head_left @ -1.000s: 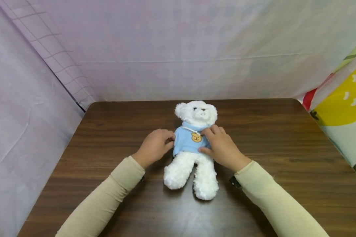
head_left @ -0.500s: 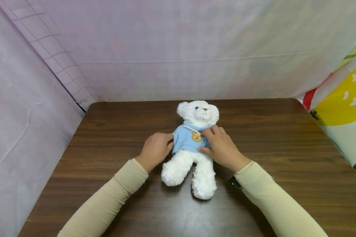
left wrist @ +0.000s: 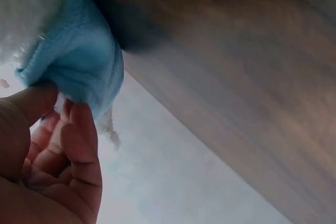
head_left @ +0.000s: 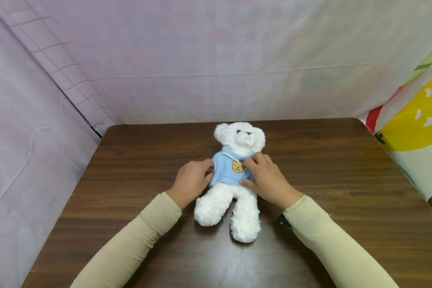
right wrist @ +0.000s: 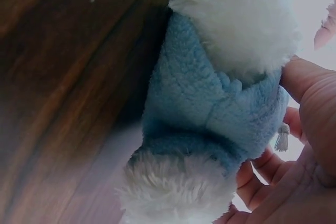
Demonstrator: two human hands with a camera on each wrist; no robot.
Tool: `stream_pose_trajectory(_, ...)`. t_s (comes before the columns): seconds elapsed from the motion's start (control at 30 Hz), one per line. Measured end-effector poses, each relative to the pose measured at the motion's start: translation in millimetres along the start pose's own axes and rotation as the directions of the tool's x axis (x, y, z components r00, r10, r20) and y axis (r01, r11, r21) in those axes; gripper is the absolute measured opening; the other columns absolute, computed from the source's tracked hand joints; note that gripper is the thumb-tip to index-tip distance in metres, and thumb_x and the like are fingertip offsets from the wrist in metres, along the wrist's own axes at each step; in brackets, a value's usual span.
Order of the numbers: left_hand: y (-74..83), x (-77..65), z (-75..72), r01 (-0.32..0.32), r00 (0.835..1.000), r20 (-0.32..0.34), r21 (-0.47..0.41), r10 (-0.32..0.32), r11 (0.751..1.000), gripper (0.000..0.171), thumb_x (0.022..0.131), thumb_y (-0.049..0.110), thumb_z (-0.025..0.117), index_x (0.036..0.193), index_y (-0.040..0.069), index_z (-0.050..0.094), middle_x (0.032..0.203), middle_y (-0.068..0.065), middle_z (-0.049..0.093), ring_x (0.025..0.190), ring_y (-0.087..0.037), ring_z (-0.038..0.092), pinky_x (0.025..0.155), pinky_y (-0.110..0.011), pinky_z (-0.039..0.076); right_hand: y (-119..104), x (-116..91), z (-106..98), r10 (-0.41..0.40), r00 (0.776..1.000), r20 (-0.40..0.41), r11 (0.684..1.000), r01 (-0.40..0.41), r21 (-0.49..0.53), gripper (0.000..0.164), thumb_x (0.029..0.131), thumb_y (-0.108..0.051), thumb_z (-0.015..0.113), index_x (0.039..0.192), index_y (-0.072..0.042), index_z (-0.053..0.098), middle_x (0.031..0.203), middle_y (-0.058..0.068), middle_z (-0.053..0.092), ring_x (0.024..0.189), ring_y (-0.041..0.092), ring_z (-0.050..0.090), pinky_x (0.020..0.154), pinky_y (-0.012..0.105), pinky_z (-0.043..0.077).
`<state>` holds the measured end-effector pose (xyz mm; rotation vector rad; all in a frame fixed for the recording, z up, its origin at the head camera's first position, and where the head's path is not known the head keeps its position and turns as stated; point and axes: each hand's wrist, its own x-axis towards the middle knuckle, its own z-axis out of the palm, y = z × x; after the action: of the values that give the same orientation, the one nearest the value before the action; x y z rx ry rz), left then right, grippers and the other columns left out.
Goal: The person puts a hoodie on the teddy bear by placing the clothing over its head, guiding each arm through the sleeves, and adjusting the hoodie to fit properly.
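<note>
A white plush teddy bear [head_left: 239, 140] lies on its back on the brown table, its head toward the far edge. It wears a light blue sweater [head_left: 223, 168] with a white drawstring and a small bear-face patch [head_left: 237, 167]. My left hand [head_left: 191, 180] pinches the sleeve side of the sweater between thumb and fingers, as the left wrist view shows close up. On the other side, my right hand [head_left: 270, 180] holds the bear's body, fingertips beside the patch and thumb at the hem. That hand covers the bear's arm on this side in the head view.
The dark wood-grain table [head_left: 331, 168] extends around the bear on all sides. A pale patterned cloth [head_left: 216, 60] hangs behind its far edge, with a white cloth [head_left: 32, 160] at left. A yellow printed cloth [head_left: 414, 124] hangs at right.
My left hand has shifted slightly down and now pinches the sweater's side. The bear has turned a little, its head a touch right and its legs left. My right hand has barely moved.
</note>
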<state>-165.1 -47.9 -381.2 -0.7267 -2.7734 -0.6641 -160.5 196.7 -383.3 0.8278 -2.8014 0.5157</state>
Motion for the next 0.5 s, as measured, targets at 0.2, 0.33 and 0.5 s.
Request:
stream_pose_trajectory(0.2, 1.4, 2.7, 3.6, 0.009, 1.000, -0.023, 0.007, -0.009, 1.000, 0.011, 0.090, 0.004, 0.071, 0.101, 0.007, 0.071, 0.087, -0.007, 0.070, 0.075, -0.019, 0.065, 0.066, -0.035, 0.052, 2, 0, -1, -0.034, 0.999, -0.001, 0.999, 0.034, -0.023, 0.041, 0.085, -0.031, 0.081, 0.113, -0.009, 0.060, 0.102, 0.010, 0.047, 0.090, 0.029, 0.045, 0.069, 0.042, 0.041)
stream_pose_trajectory(0.33, -1.5, 3.8, 3.3, -0.027, 0.998, -0.055, 0.034, 0.029, 0.999, 0.008, 0.089, 0.000, 0.069, 0.089, 0.008, 0.070, 0.079, -0.004, 0.065, 0.070, -0.018, 0.060, 0.064, -0.033, 0.049, 6, 0, 0, -0.038, 0.999, -0.010, 0.999, 0.038, 0.003, 0.040, 0.085, -0.029, 0.080, 0.114, -0.009, 0.061, 0.102, 0.009, 0.048, 0.091, 0.028, 0.045, 0.071, 0.041, 0.041)
stream_pose_trajectory(0.5, -4.2, 4.4, -1.2, -0.018, 0.998, -0.064, 0.061, 0.022, 0.998, 0.014, 0.092, 0.000, 0.066, 0.083, 0.009, 0.070, 0.073, -0.002, 0.059, 0.066, -0.018, 0.054, 0.062, -0.033, 0.046, 13, 0, 1, -0.070, 0.995, -0.071, 0.995, 0.075, 0.063, 0.025, 0.088, -0.020, 0.078, 0.106, -0.009, 0.066, 0.097, 0.005, 0.054, 0.087, 0.025, 0.047, 0.073, 0.039, 0.041)
